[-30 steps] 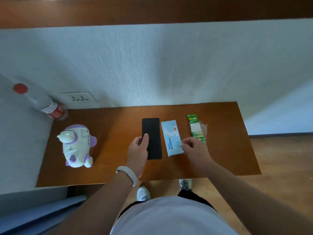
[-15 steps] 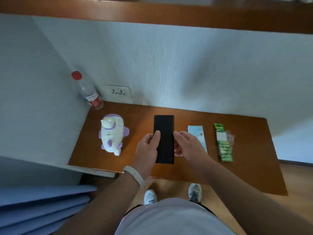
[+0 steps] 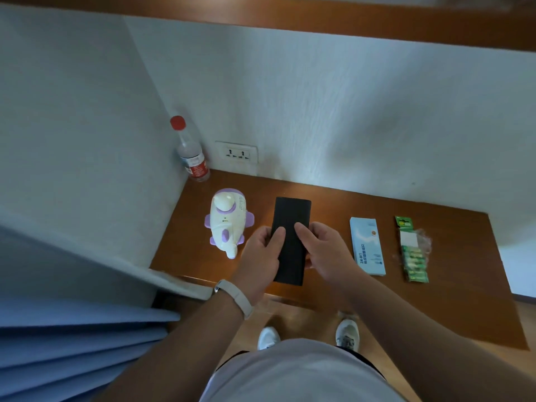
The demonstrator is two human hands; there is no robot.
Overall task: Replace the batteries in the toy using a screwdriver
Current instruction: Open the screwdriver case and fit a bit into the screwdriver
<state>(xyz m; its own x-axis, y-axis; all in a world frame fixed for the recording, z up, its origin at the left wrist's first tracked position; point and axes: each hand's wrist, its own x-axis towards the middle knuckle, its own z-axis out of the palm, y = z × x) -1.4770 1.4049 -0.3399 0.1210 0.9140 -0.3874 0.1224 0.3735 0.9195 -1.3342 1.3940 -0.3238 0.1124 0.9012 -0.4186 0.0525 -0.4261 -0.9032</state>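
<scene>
Black and flat, the long black case sits between our two hands over the wooden table, its length running from near to far. Our left hand grips its left edge and our right hand grips its right edge, each with the thumb laid on the top face and the fingers curled under the side; we cannot tell whether the case rests on the wood or is lifted just off it. The white and purple toy stands just left of our left hand, close to the knuckles but apart from them, with the side wall close on its left. A blue box lies to the right of our right hand, and the green battery pack lies right of that, the two side by side and apart. The near end of the case reaches almost to the table's near edge. A red-capped bottle stands in the far left corner beside a wall socket. Bare wood shows at the far side behind the case and box, and along the right end beyond the batteries.
</scene>
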